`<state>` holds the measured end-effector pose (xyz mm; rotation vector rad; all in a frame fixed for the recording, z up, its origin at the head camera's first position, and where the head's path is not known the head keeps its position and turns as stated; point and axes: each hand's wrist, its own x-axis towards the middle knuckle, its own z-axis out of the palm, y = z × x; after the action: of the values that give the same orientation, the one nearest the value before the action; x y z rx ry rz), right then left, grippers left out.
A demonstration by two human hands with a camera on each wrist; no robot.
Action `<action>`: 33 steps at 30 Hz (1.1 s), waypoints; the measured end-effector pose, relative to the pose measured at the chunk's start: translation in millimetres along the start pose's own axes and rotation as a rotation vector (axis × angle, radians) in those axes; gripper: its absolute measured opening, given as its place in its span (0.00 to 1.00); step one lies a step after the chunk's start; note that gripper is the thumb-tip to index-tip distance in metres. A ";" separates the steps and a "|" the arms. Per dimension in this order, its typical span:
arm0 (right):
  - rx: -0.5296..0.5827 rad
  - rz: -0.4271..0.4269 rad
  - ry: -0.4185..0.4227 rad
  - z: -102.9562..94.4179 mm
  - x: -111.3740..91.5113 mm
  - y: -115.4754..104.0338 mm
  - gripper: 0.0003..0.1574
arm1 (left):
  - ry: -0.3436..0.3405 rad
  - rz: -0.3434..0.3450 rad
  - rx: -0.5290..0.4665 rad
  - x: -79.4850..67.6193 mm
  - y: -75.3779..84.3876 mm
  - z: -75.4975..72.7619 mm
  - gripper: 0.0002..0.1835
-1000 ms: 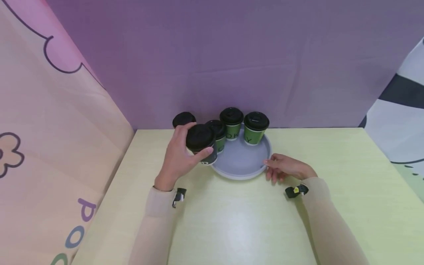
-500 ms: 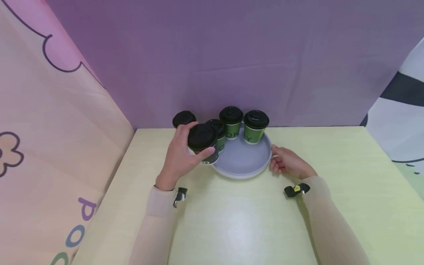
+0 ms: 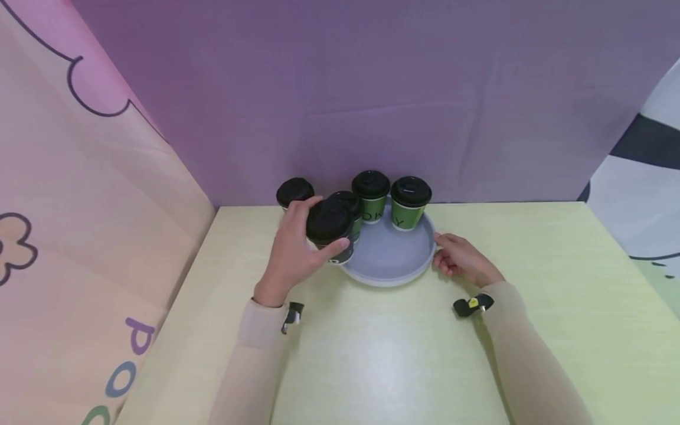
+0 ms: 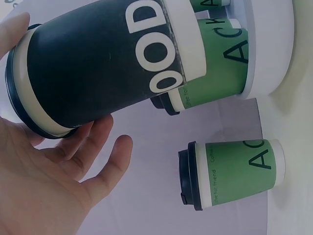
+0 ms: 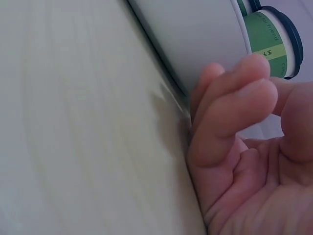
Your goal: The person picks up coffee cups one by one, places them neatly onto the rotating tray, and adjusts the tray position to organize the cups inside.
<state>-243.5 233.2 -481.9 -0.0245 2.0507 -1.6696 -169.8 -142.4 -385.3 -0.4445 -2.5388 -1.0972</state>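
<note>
My left hand grips a dark paper coffee cup with white lettering and a black lid, thumb on one side and fingers on the other. It is held over the left edge of a round grey tray, in front of a green cup that it partly hides. Two more green lidded cups, a middle one and a right one, stand on the tray's far side. My right hand holds the tray's right rim, with curled fingers against its outer wall.
Another green lidded cup stands on the table left of the tray, mostly behind my left hand in the head view. A purple backdrop rises at the table's far edge, and a printed cloth hangs at the left.
The dark cup has shifted slightly right with my left hand. My right hand moved from the tray's front right up along its right rim, its fingers now more curled. The other cups stay put.
</note>
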 end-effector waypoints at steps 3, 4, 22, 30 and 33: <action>0.000 0.005 -0.014 -0.7 0.6 0.3 0.24 | -0.007 0.009 -0.004 0.5 -0.3 2.5 0.49; 0.001 0.006 -0.018 -0.9 1.1 0.7 0.24 | -0.009 0.013 -0.005 0.5 -0.1 3.3 0.49; -0.054 0.013 -0.089 -3.9 3.1 2.4 0.18 | -0.024 -0.046 -0.010 0.6 5.6 29.5 0.52; -0.115 0.041 -0.113 -0.9 2.5 -1.6 0.25 | -0.041 -0.051 0.008 0.0 2.9 39.3 0.51; -0.130 0.053 -0.120 0.3 1.9 -2.3 0.25 | -0.035 -0.050 0.016 -0.3 1.2 42.7 0.51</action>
<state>-245.8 231.7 -480.5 -0.1105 2.0481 -1.4653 -176.8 -110.0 -412.2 -0.4011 -2.6001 -1.0956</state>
